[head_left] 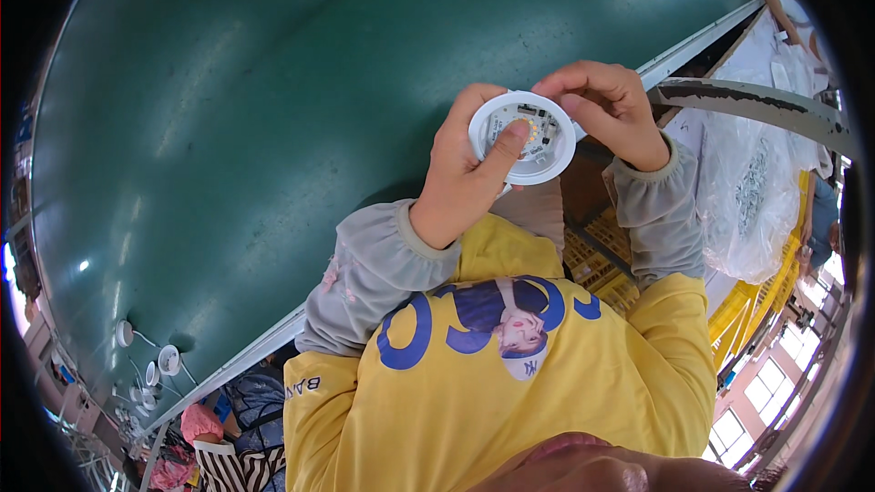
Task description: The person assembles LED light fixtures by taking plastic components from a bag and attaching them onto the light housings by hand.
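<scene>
A round white LED downlight (550, 162) is held over the table's near edge, its face toward me. Inside the rim shows a circuit board with small yellow LEDs and dark parts. My left hand (462, 157) is closed around its left side, thumb pressed over the face near the LEDs and fingers behind it. At the upper right rim is my right hand (609, 109), with thumb and index finger curled in close against the lamp's edge. Whatever lies behind the rim between those fingertips is hidden.
The green tabletop (273, 109) spreads ahead and left. Several white lamps with wires (169, 361) lie at its far left end. A curved grey metal bar (756, 100) juts in on the right, beside a clear plastic bag (752, 191) of small parts and yellow crates (602, 260).
</scene>
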`<action>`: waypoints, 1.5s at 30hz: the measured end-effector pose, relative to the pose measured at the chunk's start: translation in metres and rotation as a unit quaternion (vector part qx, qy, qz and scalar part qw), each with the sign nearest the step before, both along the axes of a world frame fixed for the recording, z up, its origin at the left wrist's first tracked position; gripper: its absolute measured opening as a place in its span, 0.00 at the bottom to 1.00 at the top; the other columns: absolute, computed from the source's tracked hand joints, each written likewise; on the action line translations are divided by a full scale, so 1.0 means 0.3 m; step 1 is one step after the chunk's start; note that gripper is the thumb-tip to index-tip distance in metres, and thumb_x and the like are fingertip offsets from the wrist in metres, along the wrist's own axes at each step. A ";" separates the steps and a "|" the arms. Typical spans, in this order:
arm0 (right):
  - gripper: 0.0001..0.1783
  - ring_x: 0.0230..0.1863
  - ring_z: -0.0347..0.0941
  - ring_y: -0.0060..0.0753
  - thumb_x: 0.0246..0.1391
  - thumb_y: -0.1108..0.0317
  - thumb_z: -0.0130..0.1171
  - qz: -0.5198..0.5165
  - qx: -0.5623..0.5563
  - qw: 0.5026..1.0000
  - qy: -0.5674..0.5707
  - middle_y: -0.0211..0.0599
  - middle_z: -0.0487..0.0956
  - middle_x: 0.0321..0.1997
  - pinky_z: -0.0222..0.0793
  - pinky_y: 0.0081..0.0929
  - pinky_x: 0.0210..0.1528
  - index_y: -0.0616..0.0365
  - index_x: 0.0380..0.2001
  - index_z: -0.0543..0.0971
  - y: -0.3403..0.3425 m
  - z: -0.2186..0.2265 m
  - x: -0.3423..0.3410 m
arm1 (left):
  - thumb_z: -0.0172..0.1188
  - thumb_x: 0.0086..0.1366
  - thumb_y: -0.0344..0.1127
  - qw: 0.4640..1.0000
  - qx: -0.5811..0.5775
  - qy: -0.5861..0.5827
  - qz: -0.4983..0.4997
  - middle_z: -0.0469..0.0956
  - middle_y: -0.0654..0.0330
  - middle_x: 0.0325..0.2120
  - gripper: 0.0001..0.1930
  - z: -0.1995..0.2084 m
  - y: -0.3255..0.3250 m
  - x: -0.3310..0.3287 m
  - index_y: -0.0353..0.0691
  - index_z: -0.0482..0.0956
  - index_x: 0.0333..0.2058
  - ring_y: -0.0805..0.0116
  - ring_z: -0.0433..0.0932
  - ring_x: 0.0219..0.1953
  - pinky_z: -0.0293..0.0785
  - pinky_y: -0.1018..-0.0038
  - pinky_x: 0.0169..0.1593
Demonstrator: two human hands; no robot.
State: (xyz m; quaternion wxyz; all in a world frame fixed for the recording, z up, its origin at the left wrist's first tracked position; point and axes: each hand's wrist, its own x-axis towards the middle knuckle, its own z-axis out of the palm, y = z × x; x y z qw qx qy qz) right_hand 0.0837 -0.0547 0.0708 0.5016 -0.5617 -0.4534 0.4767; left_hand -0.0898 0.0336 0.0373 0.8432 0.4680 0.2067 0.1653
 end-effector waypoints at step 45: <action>0.15 0.36 0.70 0.18 0.44 0.80 0.55 -0.011 -0.021 0.995 -0.096 0.28 0.72 0.33 0.66 0.18 0.41 0.61 0.38 0.69 0.024 -0.026 -0.047 | 0.48 0.65 0.42 0.975 0.208 -0.025 0.071 0.71 0.60 0.29 0.15 -0.053 -0.017 0.015 0.35 0.65 0.40 0.76 0.68 0.31 0.66 0.79 0.36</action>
